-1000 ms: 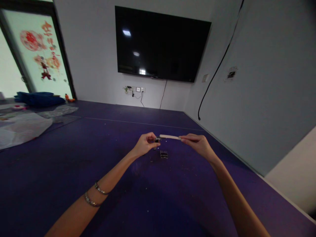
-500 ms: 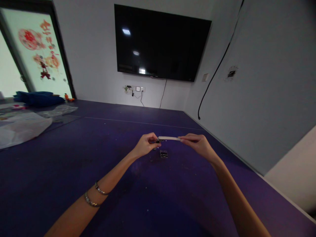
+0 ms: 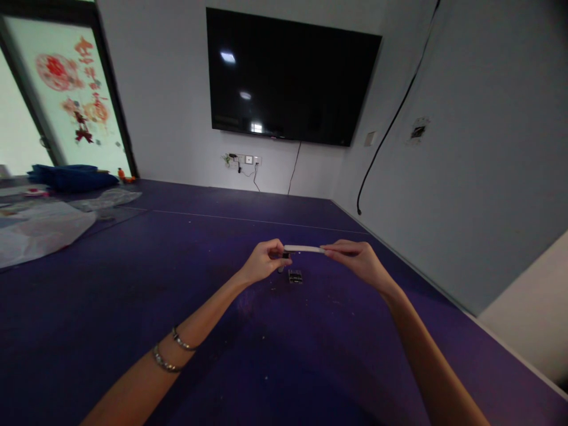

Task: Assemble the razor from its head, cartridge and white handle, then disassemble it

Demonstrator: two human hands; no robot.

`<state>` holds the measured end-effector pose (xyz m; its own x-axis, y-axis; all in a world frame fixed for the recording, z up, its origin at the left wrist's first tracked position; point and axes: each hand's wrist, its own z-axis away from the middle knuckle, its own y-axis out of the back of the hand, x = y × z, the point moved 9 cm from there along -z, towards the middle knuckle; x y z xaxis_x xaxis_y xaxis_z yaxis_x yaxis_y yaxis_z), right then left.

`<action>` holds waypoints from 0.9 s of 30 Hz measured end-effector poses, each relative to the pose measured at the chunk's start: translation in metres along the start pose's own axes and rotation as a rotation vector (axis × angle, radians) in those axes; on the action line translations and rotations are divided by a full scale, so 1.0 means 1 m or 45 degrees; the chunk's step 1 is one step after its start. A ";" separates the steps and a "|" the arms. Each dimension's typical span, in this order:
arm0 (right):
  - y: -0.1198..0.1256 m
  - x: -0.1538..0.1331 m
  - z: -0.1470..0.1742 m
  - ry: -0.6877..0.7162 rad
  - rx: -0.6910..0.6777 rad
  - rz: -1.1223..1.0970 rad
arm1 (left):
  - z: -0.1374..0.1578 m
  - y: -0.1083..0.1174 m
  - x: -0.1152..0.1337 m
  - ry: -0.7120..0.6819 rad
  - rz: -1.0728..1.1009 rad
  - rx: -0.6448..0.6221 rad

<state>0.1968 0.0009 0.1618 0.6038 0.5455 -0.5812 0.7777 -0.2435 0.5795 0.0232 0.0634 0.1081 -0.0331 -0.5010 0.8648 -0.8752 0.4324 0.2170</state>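
Observation:
Between my two hands a slim, slightly curved white bar [image 3: 303, 248] is held level above the purple surface [image 3: 248, 355]. My right hand [image 3: 357, 260] pinches the bar's right end between thumb and fingers. At its left end, my left hand [image 3: 262, 263] is closed, with thumb and fingers around a small dark piece [image 3: 286, 255] just under the bar. How that piece meets the bar is too small to tell. Below the bar, a small dark, box-like thing with lighter edges [image 3: 295, 276] lies on the surface, touched by neither hand.
Translucent plastic sheeting [image 3: 48, 231] and a folded dark blue cloth [image 3: 71, 177] lie at the far left. A large television [image 3: 288, 77] hangs on the far wall above power sockets [image 3: 248, 160]. A black cable [image 3: 394, 118] dangles along the right wall.
Both hands keep their grip on the white bar, which stays almost in the same place. The view has shifted very slightly.

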 end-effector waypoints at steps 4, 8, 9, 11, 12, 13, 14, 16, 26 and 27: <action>0.003 0.001 0.000 -0.004 0.052 0.023 | 0.000 0.002 0.001 -0.002 0.013 0.017; 0.001 0.000 0.000 -0.009 0.044 -0.013 | -0.001 0.003 0.001 0.002 0.021 0.031; 0.000 0.000 0.000 -0.009 0.034 -0.021 | -0.001 0.004 0.001 0.004 0.015 0.040; 0.000 0.000 0.000 -0.007 0.043 -0.021 | -0.002 0.006 0.001 0.001 -0.002 0.063; 0.000 0.000 -0.001 -0.002 0.056 -0.019 | -0.002 0.007 0.002 -0.004 -0.012 0.078; 0.001 0.000 -0.001 0.003 0.069 -0.017 | -0.002 0.009 0.002 -0.011 -0.023 0.092; 0.001 0.001 -0.001 0.006 0.080 -0.013 | -0.002 0.010 0.001 -0.017 -0.036 0.102; 0.003 0.003 -0.001 0.006 0.101 0.010 | -0.003 0.011 0.000 -0.028 -0.062 0.108; 0.000 -0.001 -0.001 0.026 0.092 0.016 | -0.002 0.011 -0.002 -0.038 -0.051 0.105; 0.000 0.000 -0.001 0.027 0.088 0.016 | -0.002 0.011 -0.002 -0.031 -0.050 0.103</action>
<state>0.1966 0.0019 0.1626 0.6102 0.5587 -0.5618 0.7810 -0.3046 0.5453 0.0149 0.0710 0.1094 -0.0090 -0.5349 0.8449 -0.9121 0.3506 0.2123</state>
